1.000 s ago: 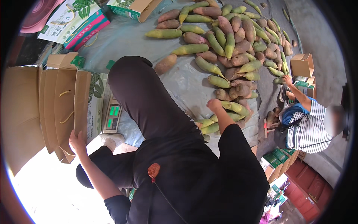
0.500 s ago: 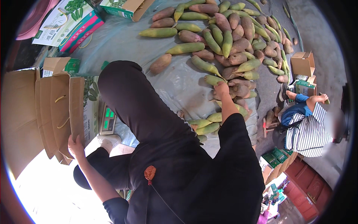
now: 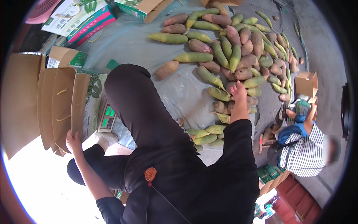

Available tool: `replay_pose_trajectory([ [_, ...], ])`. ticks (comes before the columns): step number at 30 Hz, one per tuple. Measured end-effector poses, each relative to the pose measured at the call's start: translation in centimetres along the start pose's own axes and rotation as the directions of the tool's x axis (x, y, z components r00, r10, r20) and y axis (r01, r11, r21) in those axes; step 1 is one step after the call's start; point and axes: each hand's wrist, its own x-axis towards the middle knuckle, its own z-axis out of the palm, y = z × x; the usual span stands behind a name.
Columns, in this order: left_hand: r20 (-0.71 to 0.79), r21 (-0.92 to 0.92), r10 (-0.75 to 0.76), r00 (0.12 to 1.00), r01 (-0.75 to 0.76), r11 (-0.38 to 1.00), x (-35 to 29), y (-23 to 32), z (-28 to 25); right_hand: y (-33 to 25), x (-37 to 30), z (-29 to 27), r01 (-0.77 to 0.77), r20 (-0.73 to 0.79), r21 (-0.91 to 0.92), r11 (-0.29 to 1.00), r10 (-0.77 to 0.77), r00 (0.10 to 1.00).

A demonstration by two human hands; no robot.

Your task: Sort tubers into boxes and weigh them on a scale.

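Observation:
My right hand (image 3: 239,92) reaches over a heap of long green radishes (image 3: 219,93) and dusty reddish-brown roots (image 3: 243,74). Its fingers are apart, and I see nothing held in them. A green radish lies just left of the fingers. At the left, my left hand (image 3: 74,143) grips the near lower edge of an upright cardboard carton (image 3: 79,106) printed with green leaves on one side. More open cartons (image 3: 61,96) with yellow cord handles stand nested against it.
Beside the carton, a scale (image 3: 108,116) with a green-lit display sits by my foot. Printed gift boxes (image 3: 91,28) lie at the upper left near a pink basin (image 3: 41,11). A co-worker (image 3: 304,149) in a striped top sits at the right, near a small open carton (image 3: 306,84).
My right hand has left a green radish and shifted right, its fingers now spread. My left hand keeps to the carton's edge. The co-worker's arm has moved toward the boxes.

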Motion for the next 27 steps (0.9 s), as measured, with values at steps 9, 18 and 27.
replay_pose_trajectory([
  [9,-0.064,0.124,0.013,0.998,-0.005,0.992,-0.7,3.3,-1.0,0.6,6.5,-4.0,0.013,-0.049,0.044,0.999,-0.011,0.999],
  [18,-0.052,0.093,0.042,0.998,-0.037,0.995,-1.7,4.1,-1.0,-7.3,1.5,-0.1,0.393,-0.123,-0.200,0.898,-0.421,0.899],
  [27,-0.049,0.030,0.027,0.998,-0.026,0.999,-2.4,3.9,-1.4,-12.5,-9.7,8.5,0.560,0.159,-0.121,0.820,-0.540,0.826],
])
